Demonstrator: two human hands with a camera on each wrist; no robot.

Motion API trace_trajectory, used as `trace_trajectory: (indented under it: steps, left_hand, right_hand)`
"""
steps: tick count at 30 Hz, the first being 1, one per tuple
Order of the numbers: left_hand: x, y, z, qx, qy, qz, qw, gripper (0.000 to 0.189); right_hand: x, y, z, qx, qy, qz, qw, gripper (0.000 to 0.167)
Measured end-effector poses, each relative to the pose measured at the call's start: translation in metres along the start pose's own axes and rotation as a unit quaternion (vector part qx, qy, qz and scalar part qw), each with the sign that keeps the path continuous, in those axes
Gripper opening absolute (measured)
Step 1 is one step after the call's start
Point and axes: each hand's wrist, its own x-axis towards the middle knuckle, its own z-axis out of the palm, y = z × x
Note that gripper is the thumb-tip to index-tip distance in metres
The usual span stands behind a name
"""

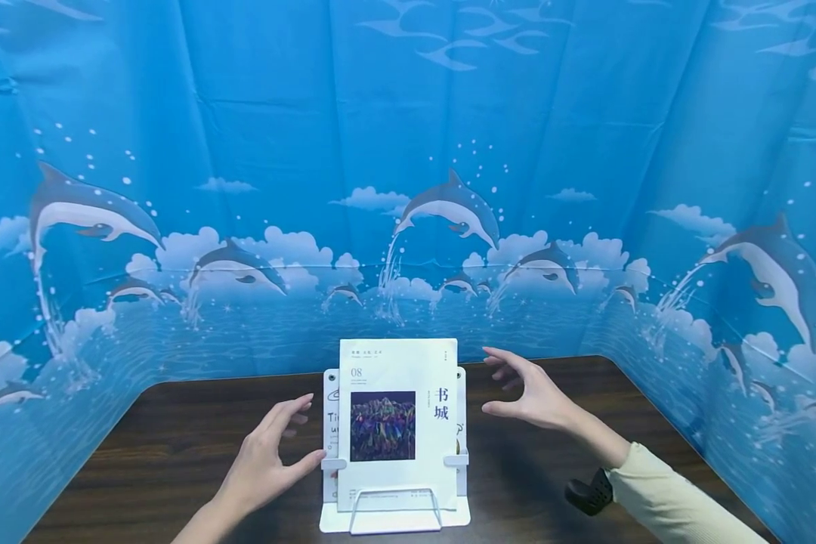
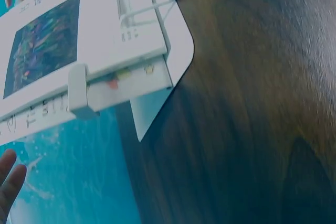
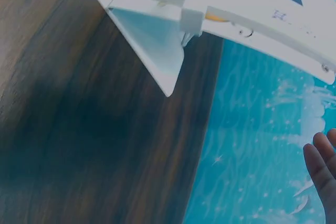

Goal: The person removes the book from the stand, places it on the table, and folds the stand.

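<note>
A white book (image 1: 397,476) with a dark square picture and Chinese characters on its cover stands propped on a white book stand (image 1: 454,517). Side clips (image 1: 456,460) and a wire rest (image 1: 394,529) at the bottom front hold it upright. To the left is my left hand (image 1: 261,457), fingers spread, its thumb tip right at the left clip. My right hand (image 1: 533,393) hovers apart from the book's right edge, thumb and fingers parted with nothing between them. Fingertips of the left hand (image 2: 10,182) show in the left wrist view; right-hand fingers (image 3: 321,166) appear in the right wrist view.
The stand sits on a dark wood-grain table (image 1: 177,446), near its front. A blue curtain (image 1: 279,136) printed with dolphins and clouds surrounds the back and sides. A black device (image 1: 590,491) is worn at the right wrist, beside a pale sleeve (image 1: 666,491).
</note>
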Motion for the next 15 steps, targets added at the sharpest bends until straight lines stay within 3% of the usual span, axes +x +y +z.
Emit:
trace_trajectory:
  steps: [10, 15]
  left_hand:
    - [-0.001, 0.008, 0.009, -0.042, -0.009, -0.014, 0.999, 0.076]
    - [0.001, 0.013, 0.016, -0.066, -0.009, -0.034, 0.9972, 0.075]
  right_hand:
    - [0.008, -0.015, 0.005, 0.039, -0.007, -0.011, 0.9992, 0.074]
    - [0.013, -0.021, 0.01, 0.064, 0.005, 0.007, 0.9979, 0.072]
